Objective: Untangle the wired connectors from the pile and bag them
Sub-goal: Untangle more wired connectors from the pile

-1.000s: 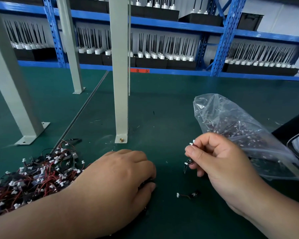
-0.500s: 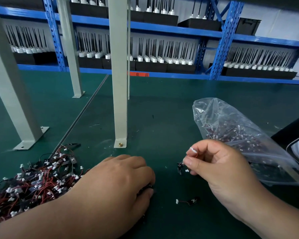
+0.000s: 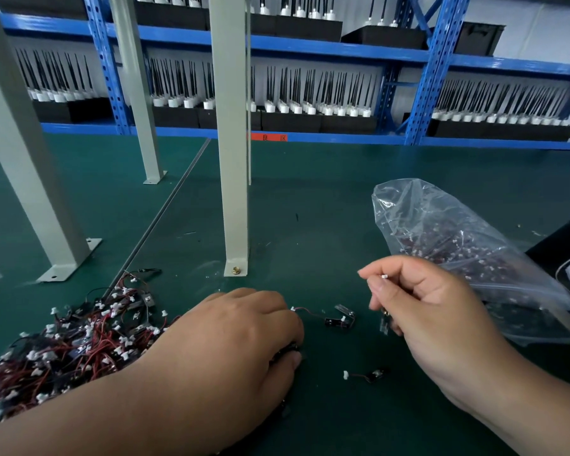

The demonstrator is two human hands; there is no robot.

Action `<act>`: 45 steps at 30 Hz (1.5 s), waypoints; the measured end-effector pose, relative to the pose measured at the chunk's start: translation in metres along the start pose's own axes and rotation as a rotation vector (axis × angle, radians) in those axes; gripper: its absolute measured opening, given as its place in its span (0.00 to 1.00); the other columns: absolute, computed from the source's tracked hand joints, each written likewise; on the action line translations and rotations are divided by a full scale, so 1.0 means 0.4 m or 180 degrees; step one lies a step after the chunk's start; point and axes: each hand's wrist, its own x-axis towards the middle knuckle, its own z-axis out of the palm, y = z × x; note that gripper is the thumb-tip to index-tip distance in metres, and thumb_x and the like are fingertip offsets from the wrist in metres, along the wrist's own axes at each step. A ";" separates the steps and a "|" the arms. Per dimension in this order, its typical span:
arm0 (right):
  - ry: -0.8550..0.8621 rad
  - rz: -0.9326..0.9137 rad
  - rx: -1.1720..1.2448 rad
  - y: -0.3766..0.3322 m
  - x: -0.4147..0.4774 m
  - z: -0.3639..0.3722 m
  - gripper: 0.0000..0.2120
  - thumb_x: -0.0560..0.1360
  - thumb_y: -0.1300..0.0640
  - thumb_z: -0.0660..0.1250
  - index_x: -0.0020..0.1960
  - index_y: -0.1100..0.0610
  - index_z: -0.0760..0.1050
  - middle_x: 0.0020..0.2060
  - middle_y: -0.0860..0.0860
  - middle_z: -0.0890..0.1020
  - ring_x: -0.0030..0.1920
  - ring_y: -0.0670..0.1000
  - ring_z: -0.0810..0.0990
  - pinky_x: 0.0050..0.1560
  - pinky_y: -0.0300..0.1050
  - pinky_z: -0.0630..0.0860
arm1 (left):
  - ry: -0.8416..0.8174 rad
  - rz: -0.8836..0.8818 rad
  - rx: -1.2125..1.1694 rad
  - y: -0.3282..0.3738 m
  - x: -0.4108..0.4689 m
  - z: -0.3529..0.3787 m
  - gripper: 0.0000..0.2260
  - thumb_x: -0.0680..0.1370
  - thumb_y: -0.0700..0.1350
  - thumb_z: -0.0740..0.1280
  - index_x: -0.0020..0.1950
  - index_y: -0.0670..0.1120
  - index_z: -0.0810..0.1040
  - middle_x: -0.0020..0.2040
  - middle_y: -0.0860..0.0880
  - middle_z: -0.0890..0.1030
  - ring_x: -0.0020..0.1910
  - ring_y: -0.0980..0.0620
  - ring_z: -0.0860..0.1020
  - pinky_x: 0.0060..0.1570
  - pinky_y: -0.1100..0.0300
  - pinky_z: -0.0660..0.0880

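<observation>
A green worktop (image 3: 310, 209) runs out to blue racking (image 3: 310, 47) loaded with trays of black antennas, and pale steel posts (image 3: 231, 159) are bolted down in front of me. The wired connector (image 3: 385, 276) I am handling sits in my right grip (image 3: 418, 311), raised just above the worktop. Thumb and forefinger pinch it by the white plug, my other fingers curl in, and its dark far end dangles below them. I judge it almost weightless, a hard little plug on a thin, limp lead that will snag on anything. It is best held by the plug housing, not the wire, which could pull out of its crimp. Between my hands a loose connector (image 3: 338, 319) lies flat, its red lead trailing towards my left fingertips, and a second loose connector (image 3: 366, 376) lies nearer me. My left grip (image 3: 241, 337) is knuckles-up on the worktop, fingers curled down and thumb against something dark underneath. Whether it truly pinches that, I cannot tell. The pile (image 3: 69, 343) of red and black leads with white plugs is heaped just beside my left wrist. The clear bag (image 3: 441, 232), soft, crinkly and already part filled, lies just behind my right hand, near enough for a short drop
</observation>
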 end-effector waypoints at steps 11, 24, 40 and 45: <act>-0.0596 -0.0066 -0.1420 -0.004 -0.006 0.000 0.08 0.75 0.55 0.70 0.45 0.42 0.84 0.41 0.35 0.82 0.45 0.38 0.80 0.43 0.29 0.72 | 0.0086 0.0185 0.0074 -0.001 -0.005 0.011 0.14 0.76 0.58 0.58 0.58 0.61 0.77 0.66 0.63 0.72 0.65 0.59 0.72 0.58 0.56 0.76; -0.0499 -0.0138 -0.1875 0.010 -0.004 -0.001 0.06 0.76 0.57 0.68 0.49 0.54 0.83 0.40 0.48 0.78 0.43 0.46 0.76 0.46 0.45 0.73 | -0.0070 0.0105 0.0028 -0.002 -0.001 0.015 0.19 0.77 0.61 0.53 0.63 0.61 0.75 0.63 0.67 0.73 0.63 0.63 0.71 0.62 0.61 0.70; 0.0047 -0.0330 -0.1163 0.015 0.003 -0.013 0.06 0.76 0.50 0.67 0.45 0.47 0.82 0.38 0.47 0.83 0.42 0.46 0.80 0.44 0.42 0.73 | -0.0107 0.0097 -0.0020 -0.008 -0.002 0.019 0.26 0.75 0.65 0.44 0.69 0.63 0.68 0.66 0.69 0.64 0.66 0.66 0.61 0.67 0.61 0.64; 0.0322 -0.0197 -0.1013 0.027 0.013 -0.019 0.09 0.76 0.58 0.71 0.48 0.44 0.84 0.42 0.39 0.79 0.38 0.44 0.79 0.41 0.32 0.72 | -0.0084 0.0091 0.0001 -0.005 -0.002 0.018 0.25 0.76 0.64 0.48 0.68 0.60 0.72 0.65 0.67 0.69 0.66 0.64 0.66 0.66 0.60 0.67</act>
